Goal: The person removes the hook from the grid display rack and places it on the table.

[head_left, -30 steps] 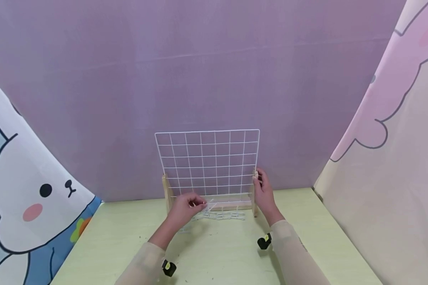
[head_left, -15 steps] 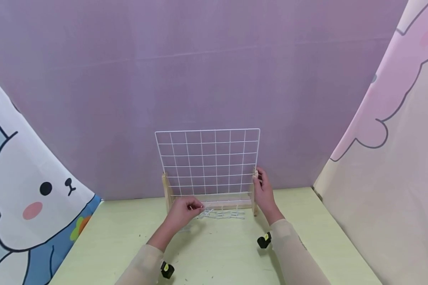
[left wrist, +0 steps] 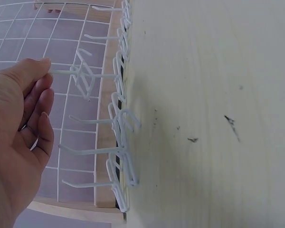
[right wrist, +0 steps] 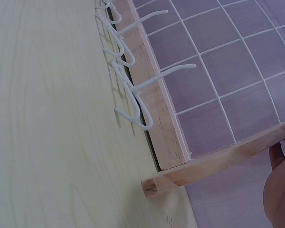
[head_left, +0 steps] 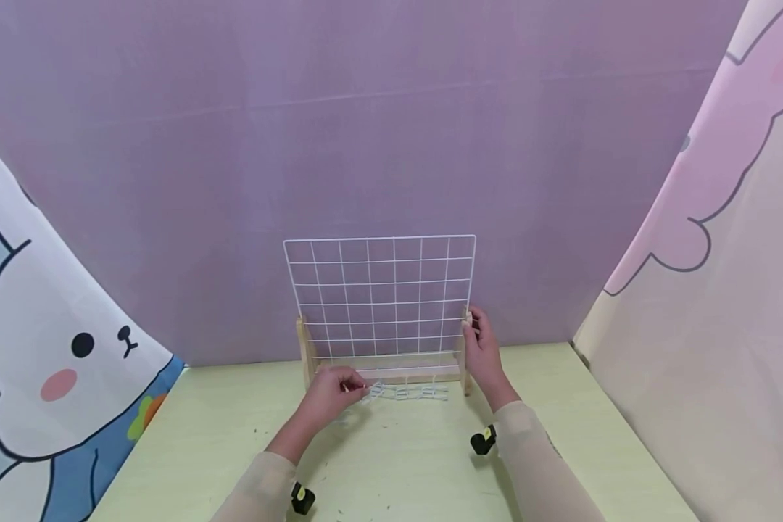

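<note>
In the left wrist view my left hand (left wrist: 19, 104) pinches a white wire hook (left wrist: 85, 80) by its prong, between thumb and forefinger. Several more white hooks (left wrist: 118, 185) stand in a row on the table, prongs up, along the stand's wooden base bar (left wrist: 106, 156). The pinched hook is close over that row. A white wire grid panel (head_left: 394, 262) rises upright from the wooden stand. My right hand (head_left: 486, 362) grips the stand's right post (head_left: 461, 362), fingers around its upper end. In the right wrist view only part of that hand shows, beside the post.
The pale yellow table (head_left: 548, 420) extends to both sides of the stand, with small dark marks in front. A purple backdrop (head_left: 391, 130) hangs behind. Printed cloth panels (head_left: 59, 348) flank the table. A small black camera (head_left: 483, 440) sits at each wrist.
My left hand has moved slightly left and down, bringing the pinched hook lower toward the row. My right hand stays on the post, and the grid stands still.
</note>
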A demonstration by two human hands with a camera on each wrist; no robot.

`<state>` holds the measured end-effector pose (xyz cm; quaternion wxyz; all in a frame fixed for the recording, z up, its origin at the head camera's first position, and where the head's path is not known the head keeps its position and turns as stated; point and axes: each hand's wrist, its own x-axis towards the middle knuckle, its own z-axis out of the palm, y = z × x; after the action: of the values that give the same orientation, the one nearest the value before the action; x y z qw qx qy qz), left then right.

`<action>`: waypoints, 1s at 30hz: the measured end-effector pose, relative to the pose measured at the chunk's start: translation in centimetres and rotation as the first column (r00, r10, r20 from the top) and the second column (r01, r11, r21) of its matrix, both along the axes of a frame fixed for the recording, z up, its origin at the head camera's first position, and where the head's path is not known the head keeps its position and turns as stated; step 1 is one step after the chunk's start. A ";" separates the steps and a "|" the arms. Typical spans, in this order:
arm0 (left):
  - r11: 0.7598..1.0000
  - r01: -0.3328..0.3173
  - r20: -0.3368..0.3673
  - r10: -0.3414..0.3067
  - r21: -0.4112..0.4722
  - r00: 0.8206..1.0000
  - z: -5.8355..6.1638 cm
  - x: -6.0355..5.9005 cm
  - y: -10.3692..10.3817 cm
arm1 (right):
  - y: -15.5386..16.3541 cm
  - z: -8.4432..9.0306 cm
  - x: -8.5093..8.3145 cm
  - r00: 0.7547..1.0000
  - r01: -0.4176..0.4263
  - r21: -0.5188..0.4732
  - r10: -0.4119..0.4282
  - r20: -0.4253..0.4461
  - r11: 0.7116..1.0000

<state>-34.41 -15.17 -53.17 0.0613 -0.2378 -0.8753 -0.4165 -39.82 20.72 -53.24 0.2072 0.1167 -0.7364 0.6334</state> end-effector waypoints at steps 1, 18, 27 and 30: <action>1.000 -0.003 0.005 0.003 -0.001 1.000 -0.1 0.0 0.0 | 0.0 0.0 0.0 1.000 -0.001 0.003 0.001 -0.003 1.000; 1.000 -0.003 0.032 0.003 0.005 0.999 -2.1 -0.2 -0.6 | 0.0 -0.1 0.1 1.000 0.001 0.001 -0.001 0.009 1.000; 1.000 -0.009 0.060 0.007 0.030 0.998 -2.5 -0.2 -0.7 | 0.0 0.0 0.0 1.000 0.003 -0.009 -0.003 -0.003 1.000; 0.999 -0.012 0.074 0.009 0.044 0.997 -2.8 -0.2 -0.8 | -0.1 -0.1 -0.1 1.000 0.009 -0.009 -0.009 0.000 1.000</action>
<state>-34.66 -15.93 -55.96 0.0363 -0.2164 -0.8688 -0.4439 -39.88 20.63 -53.30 0.2108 0.1125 -0.7341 0.6356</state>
